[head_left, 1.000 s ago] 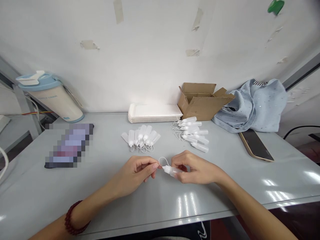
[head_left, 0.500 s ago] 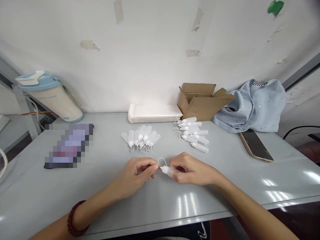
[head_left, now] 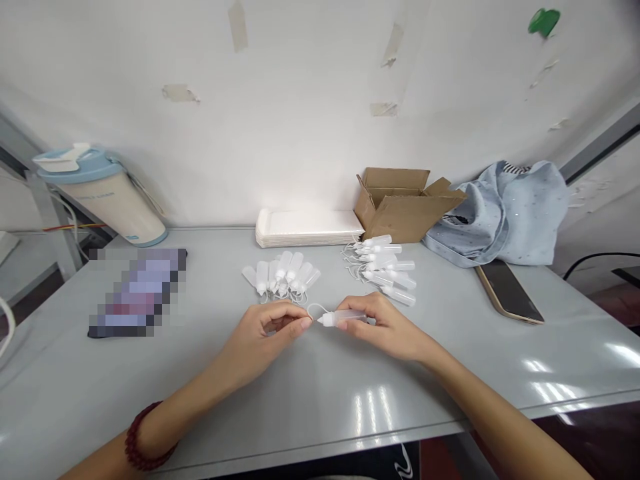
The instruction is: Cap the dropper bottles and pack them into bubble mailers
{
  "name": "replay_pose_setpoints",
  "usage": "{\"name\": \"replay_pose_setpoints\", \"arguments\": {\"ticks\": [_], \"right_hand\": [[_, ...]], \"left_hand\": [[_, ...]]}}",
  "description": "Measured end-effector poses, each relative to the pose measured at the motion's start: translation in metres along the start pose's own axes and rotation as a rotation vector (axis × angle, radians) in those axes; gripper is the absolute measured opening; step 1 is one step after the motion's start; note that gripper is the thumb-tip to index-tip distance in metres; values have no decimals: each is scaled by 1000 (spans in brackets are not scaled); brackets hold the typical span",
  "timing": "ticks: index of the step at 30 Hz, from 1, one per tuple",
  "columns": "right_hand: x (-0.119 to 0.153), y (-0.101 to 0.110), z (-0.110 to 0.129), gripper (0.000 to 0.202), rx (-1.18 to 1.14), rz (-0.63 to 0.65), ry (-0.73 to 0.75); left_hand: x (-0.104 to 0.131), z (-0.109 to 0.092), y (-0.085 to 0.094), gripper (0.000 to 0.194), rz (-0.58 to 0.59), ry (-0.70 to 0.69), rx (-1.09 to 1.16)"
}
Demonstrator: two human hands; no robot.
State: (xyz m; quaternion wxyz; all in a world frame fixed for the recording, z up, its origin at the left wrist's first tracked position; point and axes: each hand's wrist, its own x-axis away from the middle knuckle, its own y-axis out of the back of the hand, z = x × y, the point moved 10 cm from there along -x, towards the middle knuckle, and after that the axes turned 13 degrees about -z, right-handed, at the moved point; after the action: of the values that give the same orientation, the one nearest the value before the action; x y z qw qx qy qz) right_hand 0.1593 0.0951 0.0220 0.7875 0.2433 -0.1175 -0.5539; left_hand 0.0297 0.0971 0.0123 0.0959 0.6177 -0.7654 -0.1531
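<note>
Fingers pinched at a small bottle's tip

A small bottle is held lengthwise above the near-middle of the grey table, its nozzle pointed left. Its body is gripped between the thumb and fingers of the right hand. The fingers of the left hand are closed in a narrow pinch just beside the nozzle, with a thin cord looped into them; its end is hidden. The step in hand is judged to be fine work at the tip, for which a steady bottle and a light pinch are called for.

Beyond the hands, a left pile of bottles and a right pile of bottles are seen. Farther off, a white stack is set beside an open cardboard box, with a blue bag to the right.
</note>
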Motion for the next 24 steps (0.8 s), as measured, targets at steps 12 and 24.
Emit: {"name": "replay_pose_setpoints", "arguments": {"ticks": [12,24], "right_hand": [[5,-15,-3,28,-180,70,-45],[4,-17,-5,26,-191,79,-69]], "left_hand": [[8,1,-4,24,22,19,3],[10,5,-9,23,48,43,27]]}}
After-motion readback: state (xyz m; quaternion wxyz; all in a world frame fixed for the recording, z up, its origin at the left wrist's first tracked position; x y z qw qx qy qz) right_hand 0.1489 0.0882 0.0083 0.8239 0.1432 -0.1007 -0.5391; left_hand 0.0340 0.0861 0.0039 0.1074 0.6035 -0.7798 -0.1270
